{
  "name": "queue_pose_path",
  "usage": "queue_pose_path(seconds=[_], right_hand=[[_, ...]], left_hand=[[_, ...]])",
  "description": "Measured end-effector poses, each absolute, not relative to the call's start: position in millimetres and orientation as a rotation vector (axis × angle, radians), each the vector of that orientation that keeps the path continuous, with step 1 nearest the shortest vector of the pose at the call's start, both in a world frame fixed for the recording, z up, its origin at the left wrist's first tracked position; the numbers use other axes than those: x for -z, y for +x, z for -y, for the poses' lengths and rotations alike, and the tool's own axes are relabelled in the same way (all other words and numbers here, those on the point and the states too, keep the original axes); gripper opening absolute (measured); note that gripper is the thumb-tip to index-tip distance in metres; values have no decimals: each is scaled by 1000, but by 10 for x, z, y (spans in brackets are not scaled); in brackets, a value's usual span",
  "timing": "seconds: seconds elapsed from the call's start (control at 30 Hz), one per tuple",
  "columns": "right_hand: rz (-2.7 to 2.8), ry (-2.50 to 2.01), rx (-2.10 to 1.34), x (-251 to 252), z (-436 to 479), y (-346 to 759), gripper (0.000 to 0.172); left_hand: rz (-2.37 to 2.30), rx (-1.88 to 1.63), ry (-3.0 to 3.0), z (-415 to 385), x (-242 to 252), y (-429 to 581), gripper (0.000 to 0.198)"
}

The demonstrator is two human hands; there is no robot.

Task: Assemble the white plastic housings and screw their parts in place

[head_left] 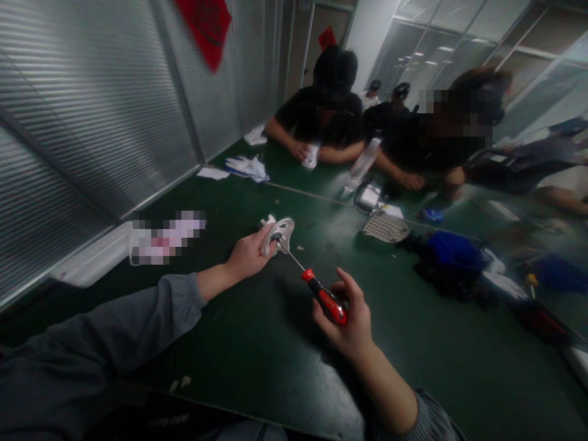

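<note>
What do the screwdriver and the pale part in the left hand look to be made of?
Screwdriver handle: glossy red and black, probably plastic, judging by its bright highlights. Screwdriver shaft: thin and silvery, likely metal. Pale part: smooth, light grey; plastic or painted metal, unclear.

The screwdriver handle (325, 298) looks glossy plastic, its shank (293, 256) smooth metal.

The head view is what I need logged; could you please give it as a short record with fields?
left hand: holding a pale grey, curved part with cut-outs
right hand: at the handle end of a red-and-black screwdriver; grip unclear
thin shaft: reaches the part; tip seating unclear
surface: dark green table
farther off: clear bottle, pale latticed piece
</note>
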State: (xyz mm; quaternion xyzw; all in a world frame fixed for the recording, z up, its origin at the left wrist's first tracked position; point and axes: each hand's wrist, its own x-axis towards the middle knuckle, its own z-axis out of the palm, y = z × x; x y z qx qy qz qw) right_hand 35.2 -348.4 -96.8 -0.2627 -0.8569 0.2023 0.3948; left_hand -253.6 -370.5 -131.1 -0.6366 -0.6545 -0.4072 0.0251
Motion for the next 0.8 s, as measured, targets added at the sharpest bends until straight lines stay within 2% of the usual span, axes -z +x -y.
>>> queue_pose_path(seconds=[0.17,0.33,0.47,0.67,0.8], right_hand=[[2266,-649,-613,966,3482,367,61],[2177,-687,-526,980,3477,358,69],[2264,-667,-528,977,3467,380,53],[2155,-705,-462,967,3477,359,65],[2248,-665,-461,968,3477,368,57]], left_hand=[[2016,1269,-1976,3711,1296,-2535,47],[2003,1269,-1976,3716,1292,-2535,47],[1980,1262,-1990,3712,1305,-2541,48],[1998,1273,-1973,3710,1316,-2545,48],[2012,1243,-1983,3713,1306,-2541,48]])
